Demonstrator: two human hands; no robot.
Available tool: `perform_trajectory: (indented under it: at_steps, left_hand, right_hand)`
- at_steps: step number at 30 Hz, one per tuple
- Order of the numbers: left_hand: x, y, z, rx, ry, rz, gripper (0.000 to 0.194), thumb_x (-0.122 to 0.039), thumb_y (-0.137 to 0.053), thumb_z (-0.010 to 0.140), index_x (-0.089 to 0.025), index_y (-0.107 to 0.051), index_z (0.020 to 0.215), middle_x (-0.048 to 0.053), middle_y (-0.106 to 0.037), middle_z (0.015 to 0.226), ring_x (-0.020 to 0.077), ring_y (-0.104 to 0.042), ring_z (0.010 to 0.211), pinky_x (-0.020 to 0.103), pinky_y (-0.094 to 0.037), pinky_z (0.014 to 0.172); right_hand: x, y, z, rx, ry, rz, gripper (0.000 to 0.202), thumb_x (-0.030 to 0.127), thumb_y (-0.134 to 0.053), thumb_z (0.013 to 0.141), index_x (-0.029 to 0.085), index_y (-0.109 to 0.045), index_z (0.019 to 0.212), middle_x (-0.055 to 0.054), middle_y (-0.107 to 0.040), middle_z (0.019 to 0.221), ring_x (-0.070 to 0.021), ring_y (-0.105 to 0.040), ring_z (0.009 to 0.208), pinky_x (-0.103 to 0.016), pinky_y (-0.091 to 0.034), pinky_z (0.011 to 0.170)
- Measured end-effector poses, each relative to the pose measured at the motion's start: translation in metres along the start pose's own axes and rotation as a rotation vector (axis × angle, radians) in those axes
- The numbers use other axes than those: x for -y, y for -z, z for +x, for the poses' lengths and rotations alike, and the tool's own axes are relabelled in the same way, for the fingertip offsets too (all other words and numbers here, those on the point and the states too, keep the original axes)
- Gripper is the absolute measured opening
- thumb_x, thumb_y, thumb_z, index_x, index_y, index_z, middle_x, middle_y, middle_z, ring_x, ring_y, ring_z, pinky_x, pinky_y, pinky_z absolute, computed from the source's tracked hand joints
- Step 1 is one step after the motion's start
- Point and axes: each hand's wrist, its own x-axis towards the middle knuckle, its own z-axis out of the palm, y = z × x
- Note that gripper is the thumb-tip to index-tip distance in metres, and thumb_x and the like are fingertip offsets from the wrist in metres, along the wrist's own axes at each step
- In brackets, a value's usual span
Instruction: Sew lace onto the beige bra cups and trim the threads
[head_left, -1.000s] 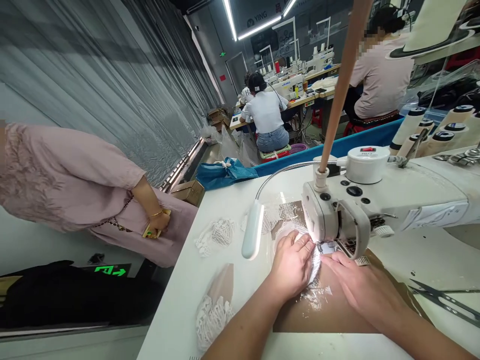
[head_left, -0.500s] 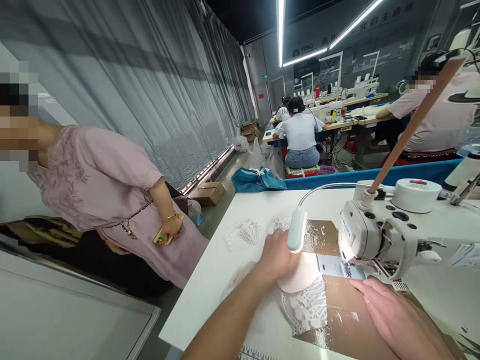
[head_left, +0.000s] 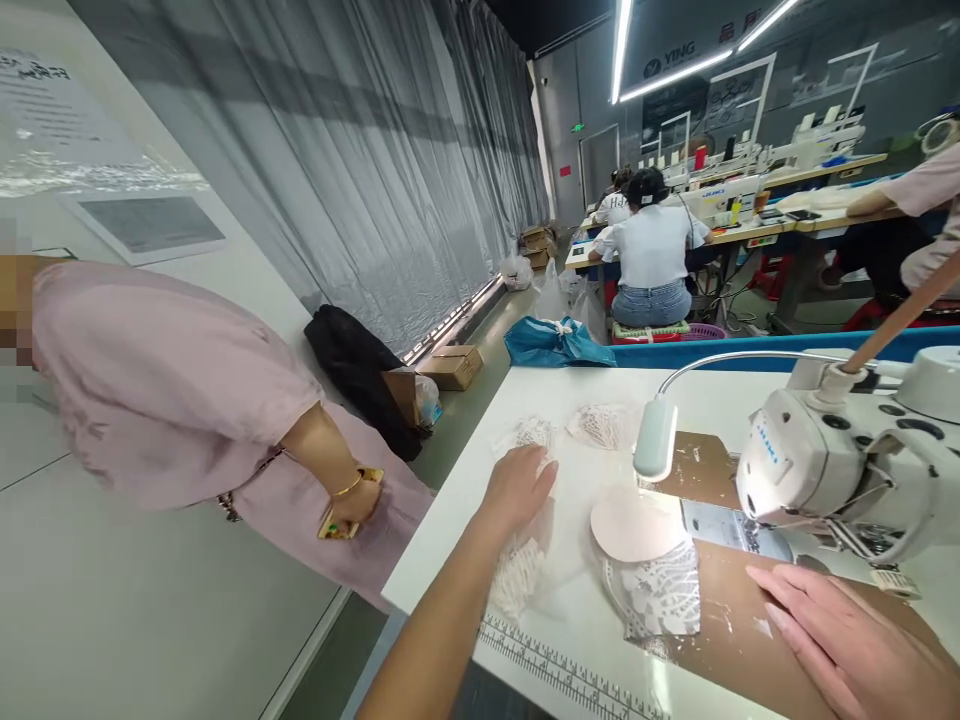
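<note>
My left hand (head_left: 521, 487) is over the left part of the white table, fingers stretched and thumb apart, at the edge of a white lace piece (head_left: 534, 431). A second sheer lace piece (head_left: 517, 578) lies partly under that wrist. To the right, a pale rounded fabric piece (head_left: 636, 524) rests with patterned white lace (head_left: 664, 592) at its lower side, neither hand on it. My right hand (head_left: 844, 622) lies flat, fingers extended, on the brown board (head_left: 727, 610) in front of the sewing machine (head_left: 795, 450); nothing shows in it.
Another lace piece (head_left: 600, 425) lies further back. A small lamp (head_left: 655, 440) hangs over the table on a bent neck. A printed ruler (head_left: 562, 672) runs along the front edge. One person (head_left: 187, 390) stands at the left; others sit at machines behind.
My left hand has let go of the pale fabric piece and moved left to the lace pieces. My right hand stays on the board. The view has turned left.
</note>
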Motion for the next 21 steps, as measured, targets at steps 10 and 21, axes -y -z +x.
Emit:
perform_trajectory:
  at_steps: [10,21]
  left_hand:
    - [0.03,-0.019,-0.11,-0.197,0.175,-0.172,0.024,-0.025,-0.034,0.095,-0.018,-0.055,0.086,0.013,-0.062,0.106,0.0264,-0.056,0.104,0.045,-0.045,0.095]
    - [-0.041,0.014,-0.117,-0.034,-0.092,-0.845,0.034,-0.048,-0.042,0.098,-0.017,-0.054,0.089,0.0,-0.054,0.075,0.0131,-0.05,0.067,0.023,-0.042,0.062]
  right_hand:
    - [0.07,0.02,0.089,0.237,0.27,0.127,0.041,0.042,-0.051,0.095,0.02,-0.065,0.126,-0.011,-0.063,0.134,-0.0325,-0.059,0.123,-0.05,-0.057,0.093]
    - [0.138,0.036,0.095,0.473,-0.474,1.389,0.071,0.056,-0.066,0.081,0.025,-0.048,0.142,-0.013,-0.066,0.124,-0.0299,-0.065,0.109,-0.042,-0.055,0.088]
